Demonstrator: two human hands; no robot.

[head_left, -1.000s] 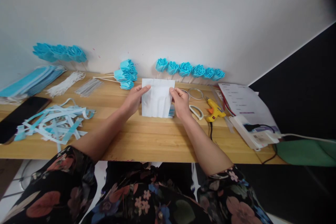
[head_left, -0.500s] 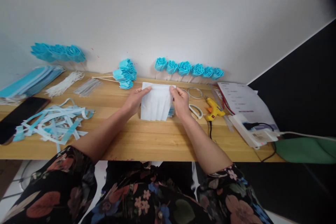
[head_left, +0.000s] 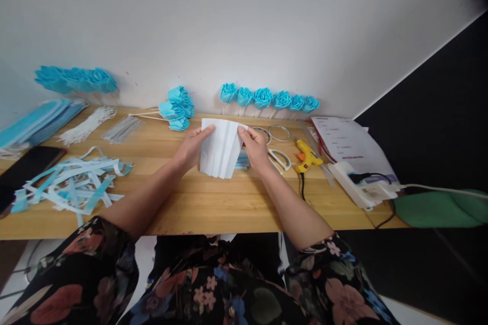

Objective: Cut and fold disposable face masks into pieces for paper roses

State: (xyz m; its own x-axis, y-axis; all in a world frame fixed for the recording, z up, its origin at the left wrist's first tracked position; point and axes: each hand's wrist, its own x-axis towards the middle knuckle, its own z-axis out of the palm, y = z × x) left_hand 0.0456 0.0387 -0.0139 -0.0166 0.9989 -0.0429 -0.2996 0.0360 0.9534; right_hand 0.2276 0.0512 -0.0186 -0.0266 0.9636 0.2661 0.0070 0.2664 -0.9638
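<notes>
White paper [head_left: 220, 150] has narrowed at its lower end since a second ago, its folds deeper. Left hand [head_left: 191, 148], forearm slanting from the table's [head_left: 213, 208] near edge, pinches its upper left side; over the table, folds and long axis point nearward; right hand [head_left: 255, 149], angled inward, pinches its upper right corner.

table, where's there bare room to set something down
The widest bare patch of table is in front of the white sheet, between the forearms. A smaller one separates scraps from left hand. Crowded: left end, with masks and phone; right, around glue gun and power strip.
</notes>
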